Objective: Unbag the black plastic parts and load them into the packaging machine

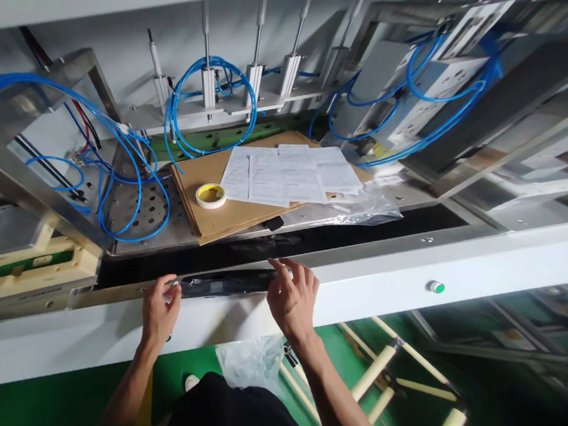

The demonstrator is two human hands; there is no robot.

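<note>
A long, shiny black item [228, 283] lies along the metal front ledge of the machine, above its white front panel. At its left end is my left hand [161, 308], with thumb and fingers bent toward each other around a small clear bit of film. Over its right end arches my right hand [293, 296], fingers curled down and touching it, their tips partly hidden. Just behind the item runs a dark slot [316, 238] in the machine.
Brown cardboard [194, 221] behind the slot carries paper sheets [285, 176] and a tape roll [211, 196]. Clear plastic [374, 211] lies to their right. Coiled blue tubes [253, 102] and metal frames stand around. A green button [437, 287] is on the front panel.
</note>
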